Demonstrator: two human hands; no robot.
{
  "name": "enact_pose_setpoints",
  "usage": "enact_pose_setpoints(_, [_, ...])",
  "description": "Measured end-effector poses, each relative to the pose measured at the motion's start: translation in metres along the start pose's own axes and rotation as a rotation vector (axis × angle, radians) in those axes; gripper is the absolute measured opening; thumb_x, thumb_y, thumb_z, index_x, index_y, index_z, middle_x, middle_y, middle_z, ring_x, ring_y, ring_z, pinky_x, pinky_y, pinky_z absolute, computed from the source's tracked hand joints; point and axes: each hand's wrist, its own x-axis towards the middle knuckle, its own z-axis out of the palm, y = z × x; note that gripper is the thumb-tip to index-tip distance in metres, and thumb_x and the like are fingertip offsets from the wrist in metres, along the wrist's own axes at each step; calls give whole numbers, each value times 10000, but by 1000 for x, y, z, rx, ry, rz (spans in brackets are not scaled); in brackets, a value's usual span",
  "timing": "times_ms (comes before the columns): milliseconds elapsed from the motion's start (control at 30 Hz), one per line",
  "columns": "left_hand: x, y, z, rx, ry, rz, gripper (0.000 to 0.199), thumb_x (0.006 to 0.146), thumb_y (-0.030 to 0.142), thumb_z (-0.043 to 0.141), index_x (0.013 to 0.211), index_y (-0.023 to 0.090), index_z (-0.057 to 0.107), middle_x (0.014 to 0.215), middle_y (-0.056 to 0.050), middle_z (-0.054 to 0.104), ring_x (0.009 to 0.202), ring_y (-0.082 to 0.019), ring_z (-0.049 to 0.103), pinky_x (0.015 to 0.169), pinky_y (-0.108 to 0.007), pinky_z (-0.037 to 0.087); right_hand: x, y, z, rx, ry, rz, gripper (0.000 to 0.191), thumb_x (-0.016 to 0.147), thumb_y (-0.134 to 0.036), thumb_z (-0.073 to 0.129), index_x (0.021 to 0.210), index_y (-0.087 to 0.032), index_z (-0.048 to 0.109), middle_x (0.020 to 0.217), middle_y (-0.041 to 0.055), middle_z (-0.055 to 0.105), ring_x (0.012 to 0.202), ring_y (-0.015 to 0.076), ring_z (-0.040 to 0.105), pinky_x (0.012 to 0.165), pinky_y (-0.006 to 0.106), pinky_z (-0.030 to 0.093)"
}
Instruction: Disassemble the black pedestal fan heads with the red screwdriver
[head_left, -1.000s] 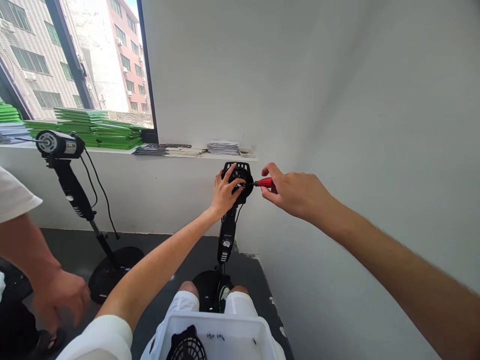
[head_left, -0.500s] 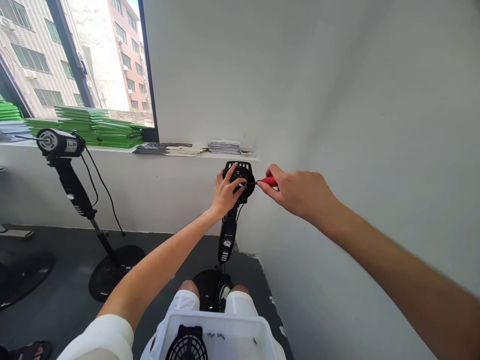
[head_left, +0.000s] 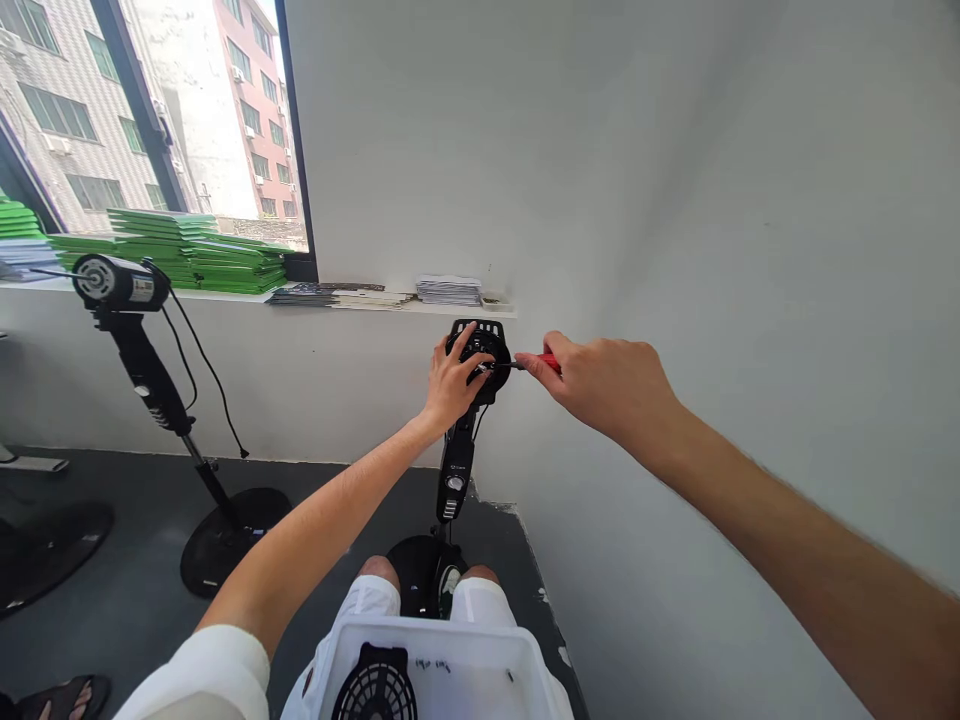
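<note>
A black stand fan's motor head (head_left: pixel 501 345), its blades and cage off, stands in front of me on a slim black neck (head_left: pixel 455 462). My left hand (head_left: pixel 448 382) grips the head from the left, thumb and fingers curled over its face near the centre. From the right, my right hand (head_left: pixel 611 385) is closed round the red handle of a screwdriver (head_left: pixel 553 362). The screwdriver lies level, and its thin shaft reaches the head's right side beside my left fingertips. Whatever its tip touches is too small to make out.
On my lap rests a white plastic tub (head_left: pixel 480 640) with a round black slatted cover (head_left: pixel 379 685) and small dark bits inside. A second black fan stand (head_left: pixel 142 370) is to the left. Green stacks (head_left: pixel 240 268) and papers (head_left: pixel 448 290) line the sill. A sandalled foot (head_left: pixel 75 695) shows lower left.
My right hand has shifted its grip on the screwdriver, the fingers rolling round the handle, with slightly more shaft showing. My left hand stays in place on the motor head.
</note>
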Motion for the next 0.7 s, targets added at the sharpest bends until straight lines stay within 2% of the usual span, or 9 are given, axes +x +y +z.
enact_pose_setpoints(67, [0, 0, 0, 2, 2, 13, 224, 970, 280, 591, 1152, 339, 708, 1650, 39, 359, 1473, -345, 333, 1157, -588, 430, 0, 1, 0, 94, -47, -47, 385, 984, -482, 349, 1155, -203, 552, 700, 42, 685, 576, 194, 558, 565, 282, 266])
enact_pose_setpoints(133, [1, 0, -1, 11, -1, 16, 223, 970, 281, 589, 1152, 335, 706, 1649, 36, 364, 1475, -348, 333, 1156, -596, 427, 0, 1, 2, 100, -56, -61, 398, 970, -456, 380, 1232, -187, 513, 673, 34, 674, 532, 189, 527, 558, 280, 261])
enact_pose_setpoints(233, [2, 1, -2, 23, -8, 2, 220, 969, 282, 591, 1150, 332, 705, 1648, 27, 368, 1479, -347, 333, 1152, -608, 425, -1, 1, 4, -41, 38, 22, 514, 1008, -539, 235, 1055, -168, 588, 601, 80, 630, 497, 205, 491, 550, 302, 239])
enact_pose_setpoints(300, [2, 2, -2, 26, -16, 3, 220, 975, 285, 581, 1151, 334, 703, 1653, 25, 359, 1486, -337, 325, 1164, -604, 412, -1, 1, 4, -31, 71, 45, 542, 1007, -561, 213, 989, -179, 596, 624, 89, 645, 519, 205, 507, 553, 303, 243])
enact_pose_setpoints(400, [1, 2, -3, 23, -22, 3, 221, 983, 293, 567, 1156, 333, 699, 1658, 26, 349, 1497, -340, 301, 1167, -598, 409, 0, 1, 3, 145, -18, -44, 377, 973, -450, 360, 1180, -189, 537, 725, 44, 701, 560, 183, 543, 562, 279, 269])
enact_pose_setpoints(467, [1, 2, -3, 15, -17, -8, 221, 983, 287, 567, 1152, 330, 702, 1652, 29, 359, 1491, -355, 298, 1152, -600, 423, 0, 0, 3, 141, -47, -51, 396, 974, -426, 364, 1243, -173, 507, 702, 42, 691, 540, 179, 530, 560, 276, 261])
enact_pose_setpoints(600, [0, 3, -5, 1, -16, -6, 219, 980, 284, 572, 1147, 326, 708, 1647, 34, 368, 1474, -368, 315, 1131, -603, 441, -1, 2, 3, -39, 87, 84, 554, 1012, -525, 194, 960, -168, 614, 577, 82, 608, 488, 187, 462, 557, 303, 226])
enact_pose_setpoints(633, [0, 3, -5, 1, -15, -5, 218, 979, 285, 574, 1146, 327, 708, 1647, 34, 368, 1474, -367, 315, 1131, -602, 442, -1, 3, 2, -20, 90, 86, 533, 1007, -520, 208, 925, -179, 610, 587, 80, 615, 495, 186, 468, 560, 303, 231])
enact_pose_setpoints(700, [0, 3, -5, 5, -11, -11, 219, 973, 276, 581, 1143, 329, 709, 1643, 34, 374, 1475, -362, 314, 1135, -600, 440, 0, 5, 2, 88, 22, 34, 386, 975, -470, 317, 1005, -197, 589, 645, 54, 659, 521, 183, 502, 564, 293, 248])
